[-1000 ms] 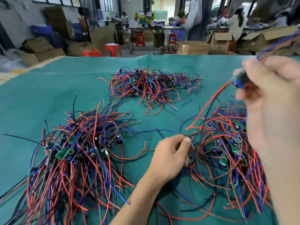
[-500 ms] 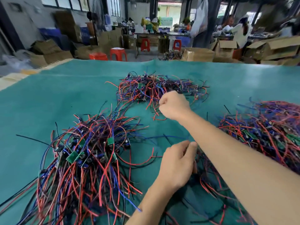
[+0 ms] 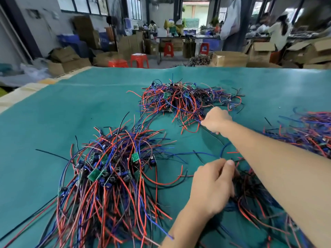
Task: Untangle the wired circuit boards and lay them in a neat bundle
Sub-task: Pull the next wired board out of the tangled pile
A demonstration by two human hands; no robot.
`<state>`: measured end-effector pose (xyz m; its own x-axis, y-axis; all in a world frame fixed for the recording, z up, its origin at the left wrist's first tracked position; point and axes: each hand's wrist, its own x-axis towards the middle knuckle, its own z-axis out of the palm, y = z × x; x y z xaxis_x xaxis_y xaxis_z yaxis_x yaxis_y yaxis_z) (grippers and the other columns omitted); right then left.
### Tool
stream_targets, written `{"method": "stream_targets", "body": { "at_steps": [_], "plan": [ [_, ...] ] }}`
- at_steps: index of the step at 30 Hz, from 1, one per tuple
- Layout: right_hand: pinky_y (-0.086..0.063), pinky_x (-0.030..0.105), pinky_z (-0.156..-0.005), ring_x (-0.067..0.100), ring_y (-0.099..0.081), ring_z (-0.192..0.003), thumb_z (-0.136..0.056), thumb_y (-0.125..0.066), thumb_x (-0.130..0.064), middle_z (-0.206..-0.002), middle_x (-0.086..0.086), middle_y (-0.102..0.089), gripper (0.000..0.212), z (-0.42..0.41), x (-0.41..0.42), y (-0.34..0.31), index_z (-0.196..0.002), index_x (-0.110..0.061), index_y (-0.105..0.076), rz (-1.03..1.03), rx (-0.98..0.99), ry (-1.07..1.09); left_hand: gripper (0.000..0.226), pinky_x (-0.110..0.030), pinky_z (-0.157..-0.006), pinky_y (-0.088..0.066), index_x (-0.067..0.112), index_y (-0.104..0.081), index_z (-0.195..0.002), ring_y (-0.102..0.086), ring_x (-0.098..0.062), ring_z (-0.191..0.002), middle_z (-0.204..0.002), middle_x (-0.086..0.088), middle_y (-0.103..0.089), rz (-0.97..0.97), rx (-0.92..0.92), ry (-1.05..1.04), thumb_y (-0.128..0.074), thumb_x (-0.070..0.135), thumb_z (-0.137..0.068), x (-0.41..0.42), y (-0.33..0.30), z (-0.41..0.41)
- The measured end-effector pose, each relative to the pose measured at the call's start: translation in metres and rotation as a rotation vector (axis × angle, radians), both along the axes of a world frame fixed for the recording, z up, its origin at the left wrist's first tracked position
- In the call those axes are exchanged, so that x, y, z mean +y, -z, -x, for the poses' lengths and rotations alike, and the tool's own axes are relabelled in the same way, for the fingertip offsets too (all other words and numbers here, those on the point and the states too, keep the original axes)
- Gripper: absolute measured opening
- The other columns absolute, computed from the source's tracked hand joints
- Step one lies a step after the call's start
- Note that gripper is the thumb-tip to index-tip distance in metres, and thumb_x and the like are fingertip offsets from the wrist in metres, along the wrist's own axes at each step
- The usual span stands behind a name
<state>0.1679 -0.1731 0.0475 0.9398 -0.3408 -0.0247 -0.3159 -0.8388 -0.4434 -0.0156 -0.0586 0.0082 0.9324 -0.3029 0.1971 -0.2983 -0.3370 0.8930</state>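
Observation:
Small green circuit boards with red, blue and black wires lie in three heaps on the teal table [image 3: 71,108]. A near-left pile [image 3: 107,176] has its wires fanned toward me. The far pile [image 3: 182,99] sits mid-table. A tangled right pile [image 3: 304,136] runs under my right forearm. My right hand [image 3: 215,119] reaches across to the near edge of the far pile, fingers curled on wires there. My left hand [image 3: 211,187] pinches wires at the left edge of the right pile.
Beyond the table's far edge stand cardboard boxes [image 3: 229,59], red stools [image 3: 138,59] and work tables with people at them. A pale strip [image 3: 21,92] borders the table's left edge. Loose wire ends lie between the heaps.
My right hand came down from close to my face, where it held a wired board, and reached out to the far pile. My left hand stayed at the right pile's edge.

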Motion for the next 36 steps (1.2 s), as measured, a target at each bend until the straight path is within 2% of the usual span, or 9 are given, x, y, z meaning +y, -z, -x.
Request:
{"method": "stream_targets", "body": {
  "at_steps": [5, 9, 12, 18, 23, 26, 30, 33, 36],
  "plan": [
    [-0.036, 0.021, -0.044, 0.020, -0.050, -0.047, -0.082, -0.071, -0.010, -0.068, 0.010, -0.062, 0.009, 0.011, -0.005, -0.013, -0.077, -0.004, -0.066, -0.428, -0.024, -0.004, 0.039, -0.037, -0.081, -0.052, 0.018, -0.061, -0.080, -0.061, -0.016, -0.065, -0.059, -0.001, -0.067, 0.062, 0.039, 0.021, -0.038, 0.042, -0.100, 0.000, 0.002, 0.000],
    [-0.031, 0.019, -0.044, 0.013, -0.043, -0.043, -0.078, -0.067, -0.018, -0.052, -0.003, -0.052, 0.015, 0.055, -0.006, -0.039, -0.064, -0.014, -0.066, -0.659, -0.095, -0.044, 0.027, -0.032, -0.070, -0.048, 0.021, -0.059, -0.089, -0.056, -0.008, -0.059, -0.064, 0.004, -0.069, 0.183, 0.065, -0.059, -0.042, 0.039, -0.099, -0.002, 0.007, -0.004],
    [-0.027, 0.019, -0.040, 0.013, -0.039, -0.041, -0.077, -0.064, -0.021, -0.047, -0.004, -0.048, 0.020, 0.104, -0.011, -0.049, -0.058, -0.015, -0.065, -0.709, -0.203, -0.053, 0.017, -0.029, -0.058, -0.044, 0.024, -0.057, -0.096, -0.056, -0.013, -0.054, -0.075, 0.002, -0.069, 0.339, 0.150, -0.145, -0.045, 0.034, -0.103, -0.002, 0.008, -0.006],
    [-0.025, 0.018, -0.041, 0.013, -0.037, -0.042, -0.055, -0.064, -0.032, -0.049, 0.008, -0.046, 0.022, 0.198, -0.017, -0.033, -0.053, -0.010, -0.065, -0.760, -0.108, -0.386, 0.038, -0.024, -0.038, -0.042, 0.014, -0.061, -0.099, -0.058, -0.015, -0.053, -0.080, -0.005, -0.069, 0.555, 0.261, -0.168, -0.034, 0.038, -0.107, 0.000, -0.003, -0.003],
    [-0.030, 0.016, -0.045, 0.009, -0.041, -0.046, -0.068, -0.068, -0.019, -0.049, 0.003, -0.053, 0.014, 0.213, -0.015, -0.012, -0.054, -0.015, -0.068, -0.705, 0.096, -0.547, 0.024, -0.022, -0.042, -0.041, 0.001, -0.063, -0.094, -0.052, -0.011, -0.044, -0.061, 0.000, -0.064, 0.451, 0.207, -0.166, -0.048, 0.016, -0.103, 0.000, -0.003, -0.002],
    [-0.032, 0.014, -0.043, 0.008, -0.044, -0.046, -0.081, -0.077, -0.016, -0.053, 0.002, -0.056, 0.024, 0.203, -0.020, 0.004, -0.060, -0.013, -0.069, -0.732, -0.072, -0.339, 0.023, -0.023, -0.045, -0.038, 0.008, -0.067, -0.085, -0.046, -0.012, -0.043, -0.052, 0.003, -0.056, 0.343, 0.131, -0.171, -0.050, 0.012, -0.100, 0.001, 0.000, -0.005],
    [-0.038, 0.024, -0.040, 0.015, -0.054, -0.055, -0.094, -0.068, -0.017, -0.069, 0.003, -0.068, 0.010, 0.193, -0.024, 0.013, -0.087, -0.012, -0.072, -0.890, -0.330, -0.045, 0.021, -0.035, -0.056, -0.041, 0.014, -0.069, -0.085, -0.044, -0.012, -0.053, -0.055, 0.007, -0.053, 0.200, -0.012, -0.087, -0.053, 0.021, -0.096, -0.002, 0.003, -0.001],
    [-0.039, 0.026, -0.039, 0.015, -0.056, -0.056, -0.097, -0.066, -0.025, -0.082, 0.004, -0.075, 0.011, 0.192, -0.023, 0.012, -0.098, -0.016, -0.071, -0.953, -0.401, -0.001, 0.016, -0.025, -0.067, -0.046, 0.018, -0.071, -0.092, -0.056, -0.002, -0.062, -0.067, 0.017, -0.064, 0.051, -0.132, 0.004, -0.056, 0.016, -0.096, -0.001, 0.005, 0.001],
    [-0.035, 0.023, -0.038, 0.012, -0.052, -0.052, -0.097, -0.067, -0.020, -0.080, 0.000, -0.077, 0.008, 0.194, -0.025, 0.009, -0.100, -0.016, -0.073, -0.994, -0.439, -0.009, 0.018, -0.028, -0.085, -0.051, 0.021, -0.074, -0.098, -0.067, -0.008, -0.081, -0.086, 0.013, -0.074, -0.023, -0.166, 0.079, -0.057, 0.018, -0.094, 0.000, 0.004, 0.003]
  ]
}}
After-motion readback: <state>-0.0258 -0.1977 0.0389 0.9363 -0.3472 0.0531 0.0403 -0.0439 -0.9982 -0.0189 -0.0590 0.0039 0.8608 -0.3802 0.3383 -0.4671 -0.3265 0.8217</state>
